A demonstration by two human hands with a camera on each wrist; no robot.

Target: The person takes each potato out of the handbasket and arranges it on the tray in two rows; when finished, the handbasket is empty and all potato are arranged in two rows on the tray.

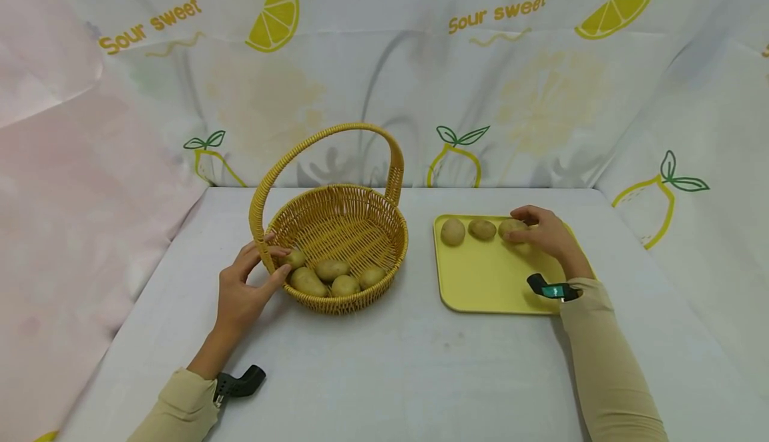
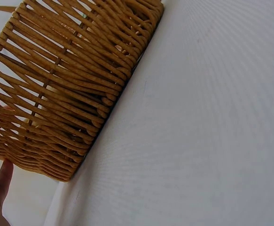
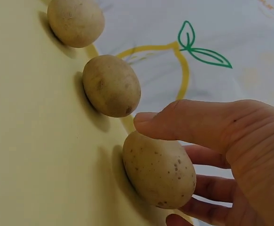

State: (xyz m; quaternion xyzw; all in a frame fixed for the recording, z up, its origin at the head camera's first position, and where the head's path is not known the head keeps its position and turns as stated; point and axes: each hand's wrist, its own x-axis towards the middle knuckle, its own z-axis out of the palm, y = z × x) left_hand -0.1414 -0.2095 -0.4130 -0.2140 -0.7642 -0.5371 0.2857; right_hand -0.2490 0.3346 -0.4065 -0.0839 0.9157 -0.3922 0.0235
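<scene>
Sleeves: long, plain beige, creased, left [image 1: 180,405] and right [image 1: 607,362] matching. Cuffs end at the wrists. Matte black angled unit on each wrist, left one [image 1: 241,383] and right one [image 1: 537,285], stubby elbow shape. Teal patch [image 1: 554,292] on the right unit. Small silvery bits below both.

We seem to be in a small staged filming booth: lemon-print curtains [image 1: 360,68] lettered "Sour sweet" hang behind and to the right of a white tabletop [image 1: 384,375], a pinkish sheet [image 1: 90,215] closes the left side, and black wrist cameras [image 1: 243,382] sit at both cuffs [image 1: 189,392]. What room or building lies beyond these hangings, we cannot tell.
</scene>
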